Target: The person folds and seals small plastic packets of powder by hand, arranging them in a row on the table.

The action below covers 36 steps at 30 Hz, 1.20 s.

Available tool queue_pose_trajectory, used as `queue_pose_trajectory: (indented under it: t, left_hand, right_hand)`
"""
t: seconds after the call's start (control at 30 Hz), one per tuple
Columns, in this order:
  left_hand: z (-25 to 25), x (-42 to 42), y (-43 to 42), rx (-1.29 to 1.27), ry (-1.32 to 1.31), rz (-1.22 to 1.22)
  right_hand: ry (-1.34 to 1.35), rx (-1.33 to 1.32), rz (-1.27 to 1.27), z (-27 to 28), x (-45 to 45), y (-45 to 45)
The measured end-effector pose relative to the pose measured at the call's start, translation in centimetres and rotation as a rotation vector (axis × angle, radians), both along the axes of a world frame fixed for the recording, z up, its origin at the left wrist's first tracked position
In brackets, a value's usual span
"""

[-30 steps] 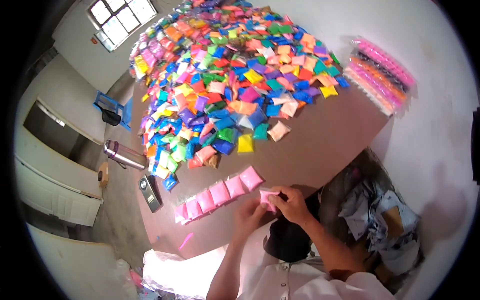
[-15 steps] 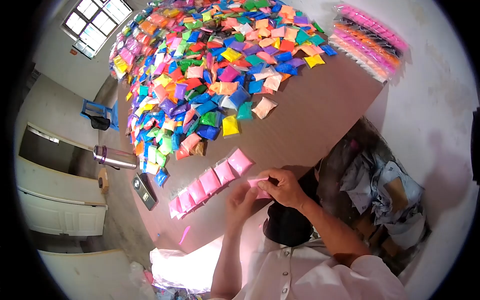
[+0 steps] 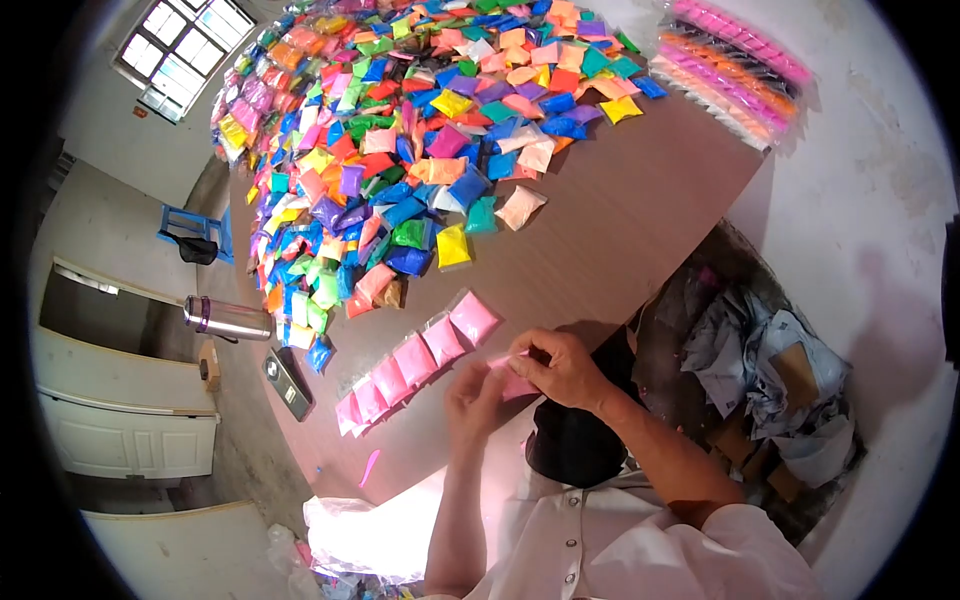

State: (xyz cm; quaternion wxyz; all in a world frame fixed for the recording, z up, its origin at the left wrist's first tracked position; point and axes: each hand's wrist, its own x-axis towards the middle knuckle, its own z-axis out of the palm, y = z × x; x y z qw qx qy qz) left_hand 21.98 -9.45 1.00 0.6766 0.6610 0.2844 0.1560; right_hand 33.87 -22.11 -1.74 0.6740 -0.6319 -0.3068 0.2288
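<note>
Right hand pinches pink sachet; left hand grip unclear. Laid out: sachet row, nine o'clock. Unarranged: mixed heap, eleven o'clock.

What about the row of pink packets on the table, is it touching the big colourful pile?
No, a strip of bare table shows between the row of pink packets and the colourful pile.
</note>
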Motion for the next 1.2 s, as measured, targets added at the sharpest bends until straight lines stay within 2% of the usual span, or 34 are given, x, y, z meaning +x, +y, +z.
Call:
queue_pose_trajectory:
  t: [0.13,0.33,0.4,0.6,0.7,0.93,1.03,1.2]
  left_hand:
    - [0.3,0.3,-0.5,-0.014,0.007,0.016]
    - [0.8,0.2,-0.7,-0.120,-0.009,0.069]
    - [0.2,0.2,-0.5,-0.082,-0.089,0.065]
    - [-1.2,0.1,-0.4,0.094,-0.011,-0.046]
    - [0.4,0.5,-0.9,-0.023,-0.087,-0.042]
    - [-1.0,0.0,-0.2,-0.048,-0.171,0.002]
    - [-0.9,-0.3,0.1,-0.019,-0.103,-0.024]
    - [0.2,0.1,-0.3,0.070,-0.016,-0.109]
  right_hand:
    - [-0.024,-0.002,-0.012,0.2,-0.1,-0.1]
    - [-0.048,-0.148,0.003,2.2,0.1,-0.2]
    - [-0.139,-0.130,0.026,1.8,0.2,-0.1]
    - [-0.042,-0.032,-0.041,-0.2,-0.3,0.3]
    - [-0.088,-0.053,-0.029,0.3,-0.1,0.0]
    - [-0.157,-0.090,0.065,1.9,0.5,-0.3]
    - [-0.087,-0.069,0.108,1.4,0.5,-0.3]
    - [0.042,0.022,0.024,0.1,0.2,-0.2]
